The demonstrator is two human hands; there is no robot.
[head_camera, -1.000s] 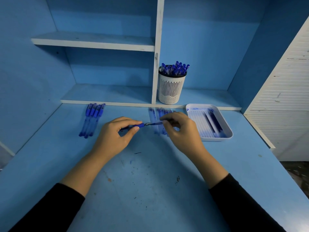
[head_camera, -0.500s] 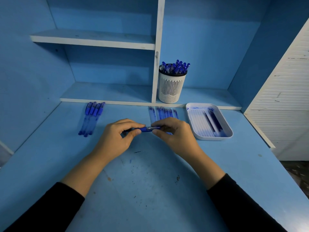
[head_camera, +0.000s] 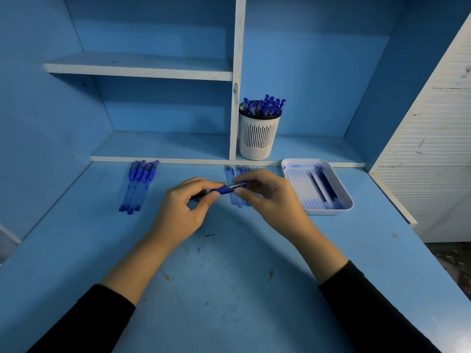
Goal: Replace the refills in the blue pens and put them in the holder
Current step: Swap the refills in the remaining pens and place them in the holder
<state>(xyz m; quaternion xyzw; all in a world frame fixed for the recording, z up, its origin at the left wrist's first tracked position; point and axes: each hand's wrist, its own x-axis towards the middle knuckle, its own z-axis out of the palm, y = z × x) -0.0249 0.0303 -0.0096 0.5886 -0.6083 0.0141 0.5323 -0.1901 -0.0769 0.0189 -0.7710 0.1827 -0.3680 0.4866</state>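
Observation:
My left hand [head_camera: 183, 210] grips a blue pen [head_camera: 224, 190] by its barrel over the middle of the desk. My right hand [head_camera: 267, 197] pinches the pen's tip end, where a short metal part shows between my fingers. Behind my right hand lies a row of refills [head_camera: 230, 171], partly hidden. Several blue pens [head_camera: 139, 184] lie side by side at the left. A white slotted holder [head_camera: 258, 138] on the low shelf is packed with blue pens.
A white tray [head_camera: 341, 189] at the right holds a few dark refills. The blue desk [head_camera: 229, 289] carries ink marks. A white divider [head_camera: 235, 98] stands next to the holder. A white slatted panel [head_camera: 438, 149] borders the right side.
My hands have drawn closer together. The length of refill seen between them has shortened as it slid into the pen barrel, and my right fingers now sit at the tip.

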